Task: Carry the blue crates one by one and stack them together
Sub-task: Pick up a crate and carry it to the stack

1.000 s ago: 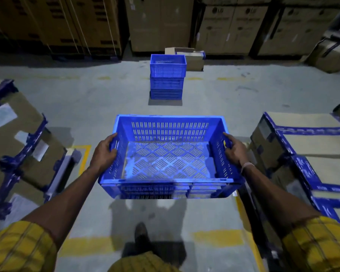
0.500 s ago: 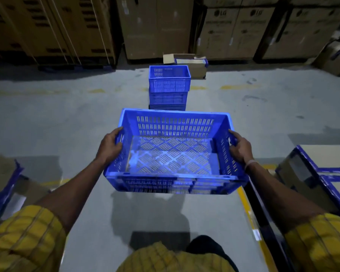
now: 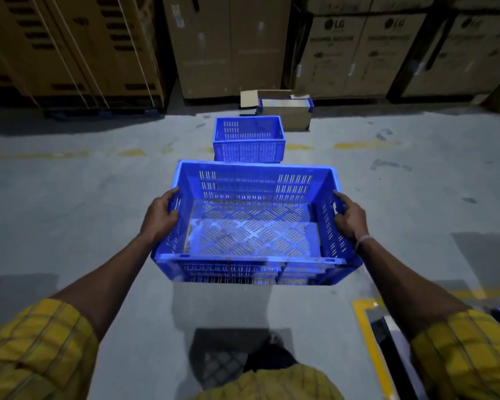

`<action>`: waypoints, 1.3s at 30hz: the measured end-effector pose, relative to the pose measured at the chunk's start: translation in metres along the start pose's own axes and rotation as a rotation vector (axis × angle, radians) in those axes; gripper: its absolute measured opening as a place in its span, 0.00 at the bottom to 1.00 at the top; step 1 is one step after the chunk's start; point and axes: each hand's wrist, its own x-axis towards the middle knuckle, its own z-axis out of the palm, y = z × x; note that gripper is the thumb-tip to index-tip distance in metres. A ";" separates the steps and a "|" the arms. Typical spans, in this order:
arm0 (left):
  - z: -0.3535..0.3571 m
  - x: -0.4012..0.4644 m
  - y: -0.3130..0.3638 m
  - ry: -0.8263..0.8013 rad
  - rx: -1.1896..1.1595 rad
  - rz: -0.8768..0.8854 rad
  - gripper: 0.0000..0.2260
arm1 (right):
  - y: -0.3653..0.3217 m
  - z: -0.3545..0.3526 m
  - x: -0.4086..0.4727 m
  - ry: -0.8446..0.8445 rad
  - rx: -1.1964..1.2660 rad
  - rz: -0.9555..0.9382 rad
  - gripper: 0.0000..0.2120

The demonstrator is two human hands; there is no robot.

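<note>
While the person walks forward across the concrete floor [image 3: 70, 203], the stack of blue crates [image 3: 248, 140] ahead now sits closer and larger in view than it did a second ago, and the taped cartons that flanked the path on both sides have dropped out of sight. The carried crate [image 3: 251, 226] is held level at arm's length, clear of the floor, its near edge toward the body and its far rim overlapping the foot of the stack in the picture, though the two are apart. The left hand [image 3: 159, 217] grips the crate's left wall, fingers curled over the rim, and the right hand [image 3: 350, 217] grips the right wall in the same way; the hold looks unchanged. A small open carton [image 3: 286, 111] lies just behind the stack. By my judgement the carry is nearly over, and what follows is to lift the crate above the top one and seat it squarely.
</note>
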 end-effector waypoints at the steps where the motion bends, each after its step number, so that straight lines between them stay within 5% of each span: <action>1: 0.004 0.022 0.006 -0.004 -0.005 -0.008 0.29 | -0.005 0.000 0.024 -0.010 0.009 0.004 0.37; 11: 0.045 0.225 0.031 0.043 -0.036 -0.041 0.29 | -0.051 0.016 0.247 -0.058 -0.035 -0.011 0.39; 15: 0.062 0.316 0.025 0.045 -0.032 -0.049 0.28 | -0.070 0.047 0.333 -0.051 -0.060 -0.006 0.30; 26: 0.083 0.576 -0.009 -0.021 -0.074 -0.055 0.29 | -0.136 0.135 0.545 -0.067 -0.074 0.041 0.39; 30: 0.090 0.646 -0.014 -0.035 -0.052 -0.059 0.28 | -0.145 0.163 0.616 -0.080 -0.091 0.073 0.32; 39: 0.146 0.805 -0.021 -0.051 -0.154 -0.142 0.28 | -0.147 0.219 0.794 -0.106 -0.128 0.070 0.33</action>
